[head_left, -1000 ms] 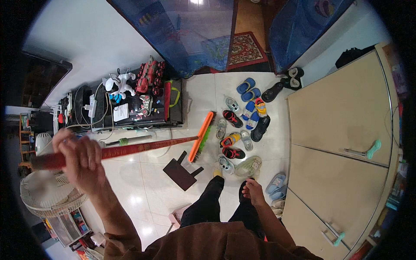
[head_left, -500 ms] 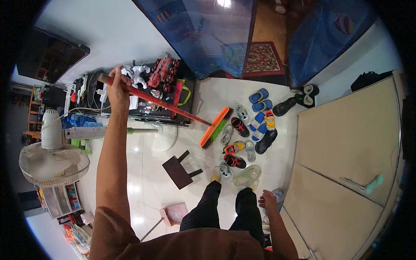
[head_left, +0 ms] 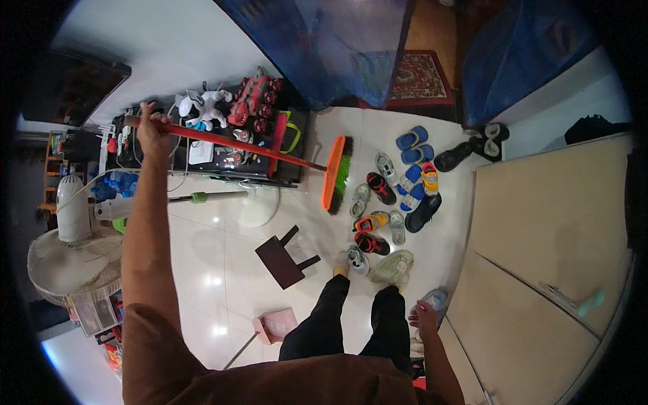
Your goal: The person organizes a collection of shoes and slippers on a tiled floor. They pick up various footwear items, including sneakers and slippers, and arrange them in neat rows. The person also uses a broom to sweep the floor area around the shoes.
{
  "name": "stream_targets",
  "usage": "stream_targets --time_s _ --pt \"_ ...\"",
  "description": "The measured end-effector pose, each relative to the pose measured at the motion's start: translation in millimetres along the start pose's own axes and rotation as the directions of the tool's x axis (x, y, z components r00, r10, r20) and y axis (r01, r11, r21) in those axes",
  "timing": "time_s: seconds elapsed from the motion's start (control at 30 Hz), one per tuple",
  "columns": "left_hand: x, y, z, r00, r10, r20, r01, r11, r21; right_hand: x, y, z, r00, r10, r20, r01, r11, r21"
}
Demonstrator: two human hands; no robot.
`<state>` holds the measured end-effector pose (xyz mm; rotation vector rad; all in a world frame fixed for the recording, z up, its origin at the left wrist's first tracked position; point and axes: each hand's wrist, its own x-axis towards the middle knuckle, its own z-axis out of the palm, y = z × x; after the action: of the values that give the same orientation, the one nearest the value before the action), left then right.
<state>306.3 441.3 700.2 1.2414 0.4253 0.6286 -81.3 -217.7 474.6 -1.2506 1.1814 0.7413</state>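
My left hand is stretched out to the left and grips the top end of a red broom handle. The handle runs right and down to an orange broom head with green bristles, resting on the white tiled floor beside a cluster of shoes. My right hand hangs low by my right leg, fingers loosely curled, holding nothing that I can see. My legs in black trousers stand just below the shoes.
A dark dustpan lies on the floor left of my feet, a pink dustpan nearer me. A standing fan is at the left, a low shelf with toy robots behind. Beige cabinet doors fill the right. A patterned rug lies beyond.
My left arm has swung from low left up and outward, carrying the broom handle higher. The broom head has stayed by the shoes. My right hand dropped beside my leg.
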Motion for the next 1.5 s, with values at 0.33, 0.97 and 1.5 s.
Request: stream_targets --time_s 0.33,0.97,1.5 --pt "75.7 -46.3 -128.5 0.99 -0.137 -0.01 0.137 0.975 0.172 7.1 17.5 29.6 0.998 0.051 -0.028 -0.055 0.984 -0.167" --pt "-191.3 -213.2 -81.9 0.965 -0.258 -0.034 0.219 0.731 0.646 88.6 118.0 -63.3 0.973 -0.043 -0.225 -0.063 0.895 -0.441" --pt "-505.5 -433.7 18.5 0.495 -0.811 0.311 0.319 0.502 0.804 319.3 194.6 -173.0 0.973 -0.227 0.038 0.052 0.053 -0.997"
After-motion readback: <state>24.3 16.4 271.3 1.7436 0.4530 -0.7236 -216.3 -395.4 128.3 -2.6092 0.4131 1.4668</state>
